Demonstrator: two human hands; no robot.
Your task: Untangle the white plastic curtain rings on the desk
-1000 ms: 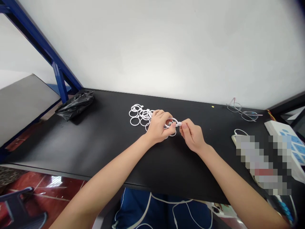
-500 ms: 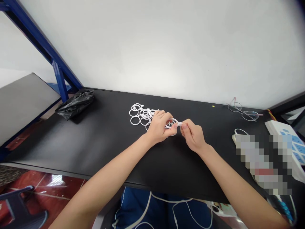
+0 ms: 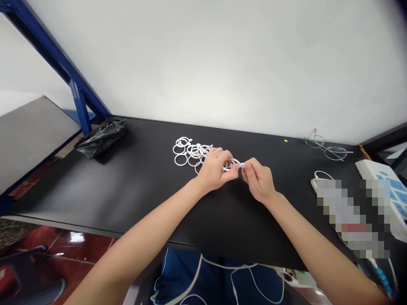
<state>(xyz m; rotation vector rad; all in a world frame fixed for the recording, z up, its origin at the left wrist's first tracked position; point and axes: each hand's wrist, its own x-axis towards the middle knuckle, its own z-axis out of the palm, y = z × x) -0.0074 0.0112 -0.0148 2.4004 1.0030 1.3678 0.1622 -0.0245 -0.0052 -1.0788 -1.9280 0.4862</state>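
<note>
Just right of the table's middle, both my hands work at a small bunch of white rings, each a thin hoop like a curtain ring with a small knob. My left hand is closed round the hoops, its thumb stretched along their near side. At the knob end, my right hand pinches between thumb and bent fingers. How many rings are held is hidden by the fingers. A loose pile of more white rings lies flat to the left, partly overlapping and partly behind my left hand.
A crumpled black plastic bag lies at the black table's far left. On the right are eyeglasses, a blurred-out phone-like device with a cable, and a white power strip. White cables hang below the front edge.
My hands and the held rings have shifted very slightly to the right. The grip looks the same, and the ring pile lies as before.
</note>
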